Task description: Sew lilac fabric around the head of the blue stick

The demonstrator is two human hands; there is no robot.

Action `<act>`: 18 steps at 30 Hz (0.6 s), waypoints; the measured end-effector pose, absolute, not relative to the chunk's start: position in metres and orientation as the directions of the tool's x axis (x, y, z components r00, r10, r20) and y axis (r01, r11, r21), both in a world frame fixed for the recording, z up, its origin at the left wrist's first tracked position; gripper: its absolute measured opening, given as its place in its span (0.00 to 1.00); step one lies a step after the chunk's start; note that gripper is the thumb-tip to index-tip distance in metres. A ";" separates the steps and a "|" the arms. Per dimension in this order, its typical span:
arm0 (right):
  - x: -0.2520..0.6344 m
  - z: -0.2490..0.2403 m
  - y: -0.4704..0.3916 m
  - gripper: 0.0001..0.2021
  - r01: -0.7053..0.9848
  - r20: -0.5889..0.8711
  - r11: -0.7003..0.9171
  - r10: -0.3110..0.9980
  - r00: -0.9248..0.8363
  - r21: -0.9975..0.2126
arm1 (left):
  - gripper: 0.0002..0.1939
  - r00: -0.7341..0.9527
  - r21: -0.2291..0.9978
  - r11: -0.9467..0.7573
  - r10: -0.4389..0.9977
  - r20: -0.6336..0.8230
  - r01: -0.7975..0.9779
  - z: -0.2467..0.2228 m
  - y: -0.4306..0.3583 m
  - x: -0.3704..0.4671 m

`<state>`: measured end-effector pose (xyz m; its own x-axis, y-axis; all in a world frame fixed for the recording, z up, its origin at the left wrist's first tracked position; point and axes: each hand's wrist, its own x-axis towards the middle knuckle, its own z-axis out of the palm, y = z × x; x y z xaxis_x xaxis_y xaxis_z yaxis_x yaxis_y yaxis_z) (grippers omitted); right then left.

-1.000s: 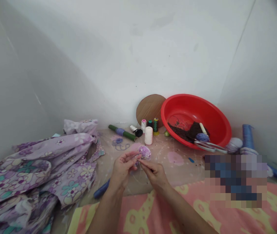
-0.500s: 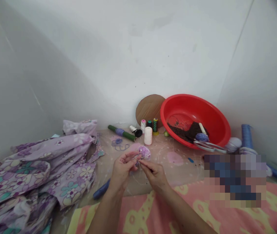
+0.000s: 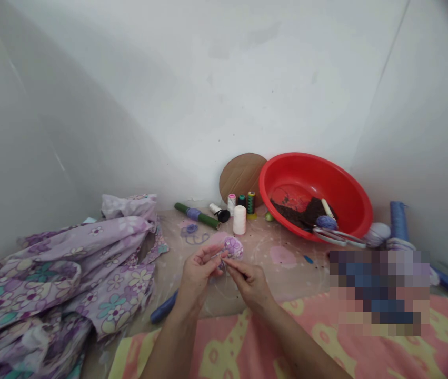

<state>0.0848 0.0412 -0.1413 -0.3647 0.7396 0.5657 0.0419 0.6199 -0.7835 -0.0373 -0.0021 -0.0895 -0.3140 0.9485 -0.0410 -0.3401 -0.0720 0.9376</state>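
Near the middle, my left hand [image 3: 199, 271] pinches a small piece of purplish yarn work, its far fingers slightly raised. My right hand [image 3: 250, 280] meets it fingertip to fingertip, closed on a thin tool like a hook or needle, too small to make out fully. Just beyond the fingertips lies a round purple-and-white patterned piece [image 3: 233, 246]. Loose purple yarn [image 3: 195, 235] curls on the surface to the left, below a green tube [image 3: 208, 220] with purple yarn wound round it.
A red basin [image 3: 354, 197] holding dark material and a purple yarn ball leans at the back right. Thread spools, including a white one [image 3: 239, 220], stand before a cardboard disc [image 3: 241, 176]. Floral fabric [image 3: 117, 284] is heaped left; a pink-yellow cloth [image 3: 224, 347] lies in front.
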 end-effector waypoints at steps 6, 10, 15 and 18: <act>0.086 -0.141 0.040 0.10 0.193 0.545 0.620 0.771 -0.329 -0.760 | 0.16 -0.280 0.925 -0.079 0.959 -0.030 -0.372 -0.092 -0.002 -0.037; 0.087 -0.139 0.040 0.09 0.181 0.560 0.623 0.771 -0.303 -0.761 | 0.17 -0.252 0.890 -0.079 0.967 -0.041 -0.449 -0.091 -0.003 -0.037; 0.087 -0.136 0.040 0.10 0.159 0.571 0.624 0.772 -0.278 -0.765 | 0.18 -0.288 0.911 -0.066 0.956 -0.060 -0.408 -0.092 -0.001 -0.035; 0.086 -0.136 0.040 0.10 0.155 0.573 0.623 0.773 -0.271 -0.767 | 0.19 -0.331 0.938 -0.076 0.943 -0.043 -0.339 -0.094 0.002 -0.034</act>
